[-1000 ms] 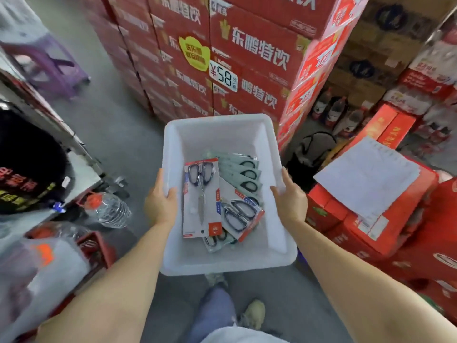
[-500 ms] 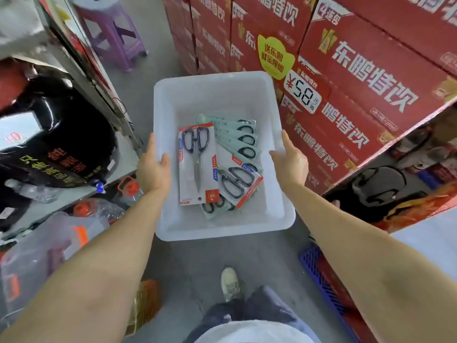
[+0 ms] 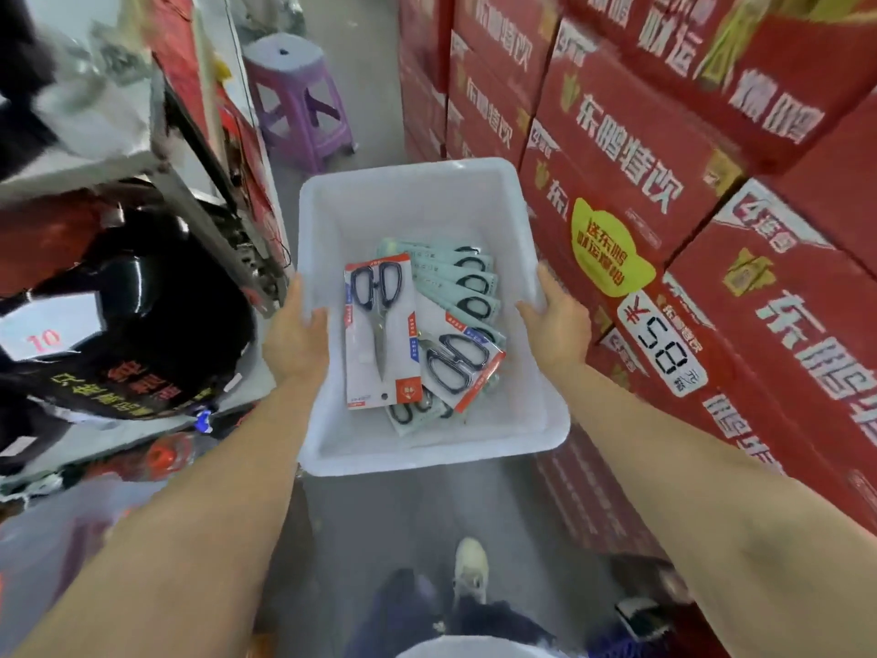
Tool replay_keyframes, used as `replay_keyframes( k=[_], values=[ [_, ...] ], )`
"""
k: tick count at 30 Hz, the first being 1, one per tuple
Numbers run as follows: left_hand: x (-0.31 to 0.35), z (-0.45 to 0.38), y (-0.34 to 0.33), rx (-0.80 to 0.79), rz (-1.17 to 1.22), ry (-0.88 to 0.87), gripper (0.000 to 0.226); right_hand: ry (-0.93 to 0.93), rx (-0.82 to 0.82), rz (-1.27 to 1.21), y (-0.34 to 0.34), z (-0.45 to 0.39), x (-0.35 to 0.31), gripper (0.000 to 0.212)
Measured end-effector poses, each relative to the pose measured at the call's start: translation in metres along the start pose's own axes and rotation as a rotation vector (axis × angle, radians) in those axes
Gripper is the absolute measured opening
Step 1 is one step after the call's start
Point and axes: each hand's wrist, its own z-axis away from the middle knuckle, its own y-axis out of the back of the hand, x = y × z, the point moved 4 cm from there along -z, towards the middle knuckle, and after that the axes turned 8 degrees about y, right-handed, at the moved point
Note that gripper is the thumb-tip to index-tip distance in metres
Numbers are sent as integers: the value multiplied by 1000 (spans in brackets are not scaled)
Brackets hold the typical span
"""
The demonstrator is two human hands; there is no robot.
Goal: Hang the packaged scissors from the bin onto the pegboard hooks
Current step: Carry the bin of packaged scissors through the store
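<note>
Shop aisle: price-tagged drink cartons (image 3: pixel 664 192)

Fingers of left hand (image 3: pixel 295 344) and right hand (image 3: pixel 560 325) out of sight under the sides of the bin (image 3: pixel 427 192), thumbs alone showing over the rim. Lower scissor packs (image 3: pixel 474 287) mostly buried beneath the top two cards; print on every card too small to read. Red cartons (image 3: pixel 664 182) smeared by blur and cut off at the top and right edges. Shelf goods on the left blurred beyond telling. Shoe (image 3: pixel 471 569) half covered by a trouser leg.
</note>
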Motion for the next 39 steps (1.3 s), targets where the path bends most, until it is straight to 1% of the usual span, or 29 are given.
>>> replay_keyframes(
  k=[4, 7, 10, 14, 19, 22, 27, 31, 35, 39],
  values=[
    [23, -51, -11, 58, 16, 14, 60, 32, -9, -26, -16, -73, -18, 60],
    [37, -98, -18, 76, 45, 56, 62, 65, -19, -42, -39, -128, -32, 60],
    [54, -152, -30, 92, -6, 57, 64, 94, -24, -61, -67, -184, -45, 60],
    [82, -227, -41, 109, -37, 33, 64, 91, -43, -43, -98, -266, -70, 58],
    [119, -320, -51, 130, -1, 61, 62, 110, -26, -45, -130, -361, -108, 58],
    [138, -376, -63, 132, -24, 70, 63, 135, -29, -21, -151, -418, -122, 59],
    [169, -472, -92, 132, 15, 94, 65, 155, -57, -46, -199, -524, -143, 59],
    [196, -537, -108, 168, 30, 136, 64, 183, -85, -66, -228, -602, -164, 57],
    [218, -597, -113, 217, 10, 148, 65, 226, -131, -79, -259, -671, -191, 58],
    [227, -667, -114, 238, -19, 188, 65, 234, -171, -75, -304, -732, -224, 59]
  ],
)
